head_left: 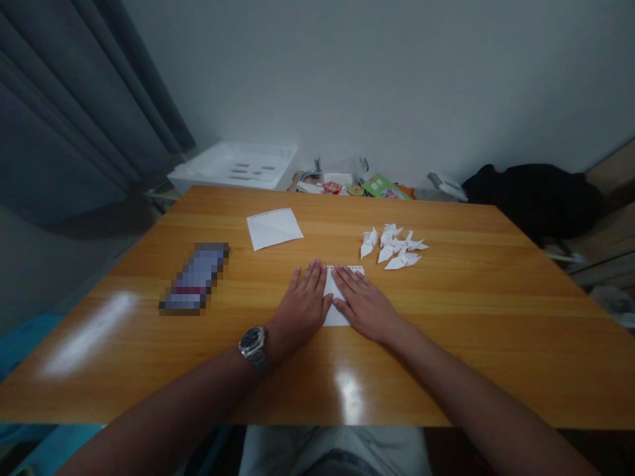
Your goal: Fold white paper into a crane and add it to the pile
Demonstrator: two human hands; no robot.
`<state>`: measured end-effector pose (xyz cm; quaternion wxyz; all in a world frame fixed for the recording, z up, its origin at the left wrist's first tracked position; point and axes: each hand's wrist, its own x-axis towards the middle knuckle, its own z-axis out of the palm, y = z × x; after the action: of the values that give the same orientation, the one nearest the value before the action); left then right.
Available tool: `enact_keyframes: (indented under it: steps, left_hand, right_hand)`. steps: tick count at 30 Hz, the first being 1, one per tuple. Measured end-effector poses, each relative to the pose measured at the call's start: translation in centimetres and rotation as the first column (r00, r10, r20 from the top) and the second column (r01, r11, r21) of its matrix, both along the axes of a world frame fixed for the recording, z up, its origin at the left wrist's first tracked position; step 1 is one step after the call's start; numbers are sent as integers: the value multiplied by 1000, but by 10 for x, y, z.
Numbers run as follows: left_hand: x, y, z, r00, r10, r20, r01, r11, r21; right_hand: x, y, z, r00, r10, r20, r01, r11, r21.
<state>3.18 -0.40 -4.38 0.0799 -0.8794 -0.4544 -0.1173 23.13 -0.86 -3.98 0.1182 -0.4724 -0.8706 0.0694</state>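
A small white sheet of paper with a perforated far edge lies on the wooden table in front of me. My left hand rests flat on its left side, fingers stretched out. On the right side of the same sheet, my right hand lies flat too, its fingers pointing up and left. Both hands cover much of the paper, so any creases beneath them are hidden. Several white folded paper cranes sit in a cluster beyond my right hand. Another loose white sheet, with holes along its far edge, lies beyond my left hand.
A blurred-out, phone-like flat object lies on the left of the table. Behind the far edge stand a white plastic tray, a green packet and assorted small items. Dark cloth is heaped at the back right.
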Motion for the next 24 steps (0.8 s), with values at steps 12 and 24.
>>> enact_keyframes:
  steps: [12,24]
  left_hand:
    - [-2,-1,7,999,-8,34,10,998,-69]
    - [-63,84,37,951,101,292,-90,995,-51]
  right_hand:
    - [25,5,-6,999,-36,22,36,999,-4]
    - [24,4,-5,999,-41,32,42,999,-24]
